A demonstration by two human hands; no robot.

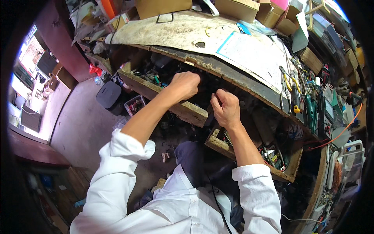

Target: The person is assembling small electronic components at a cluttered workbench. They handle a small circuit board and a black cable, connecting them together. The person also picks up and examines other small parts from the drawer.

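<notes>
My left hand [186, 85] is curled over the right part of a pulled-out wooden drawer [150, 89], back of the hand up. Its fingertips are hidden, as is anything they hold. Beside it, my right hand [226, 108] is closed with the thumb pressed to the bent forefinger; whatever may be in that pinch does not show. It hovers between this drawer and a second pulled-out wooden drawer [286, 176], which holds pens or tools and wires. Small dark and green parts [157, 79] lie in the left drawer.
The workbench top [167, 33] spans the far side, with a paper sheet [253, 52] and cardboard boxes [235, 8] on it. Yellow-handled pliers [288, 84] and other tools crowd its right end. A dark bin [109, 94] stands on the floor at left.
</notes>
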